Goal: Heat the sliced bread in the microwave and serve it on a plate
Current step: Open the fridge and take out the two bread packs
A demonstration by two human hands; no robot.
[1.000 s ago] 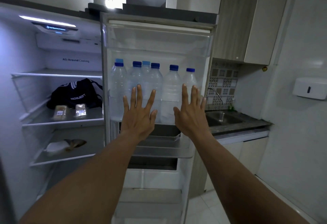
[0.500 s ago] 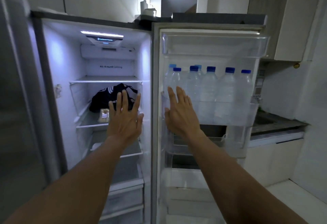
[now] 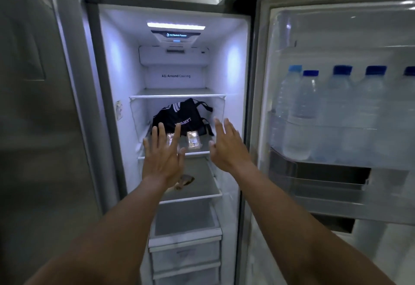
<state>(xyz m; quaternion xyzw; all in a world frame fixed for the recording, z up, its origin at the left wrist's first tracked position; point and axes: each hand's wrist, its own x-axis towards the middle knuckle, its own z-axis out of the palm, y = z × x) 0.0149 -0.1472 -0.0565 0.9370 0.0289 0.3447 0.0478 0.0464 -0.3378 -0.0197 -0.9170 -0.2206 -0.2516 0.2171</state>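
Two small clear packs of sliced bread lie on the middle glass shelf [image 3: 203, 153] of the open fridge. The right pack [image 3: 193, 140] shows fully; the left pack [image 3: 170, 139] peeks out between the fingers of my left hand [image 3: 162, 155]. That hand is stretched forward with fingers spread, in front of the shelf edge, holding nothing. My right hand [image 3: 226, 147] is also spread and empty, just right of the packs near the fridge's right wall.
A black bag [image 3: 179, 117] sits behind the bread packs. A brownish item [image 3: 184, 181] lies on the shelf below. The open fridge door [image 3: 336, 194] on the right holds several blue-capped water bottles [image 3: 301, 113]. A steel door panel [image 3: 38, 127] stands at left.
The view has swung left and closer to the fridge interior. Both hands have moved from in front of the door bottles to the middle shelf with the bread packs.
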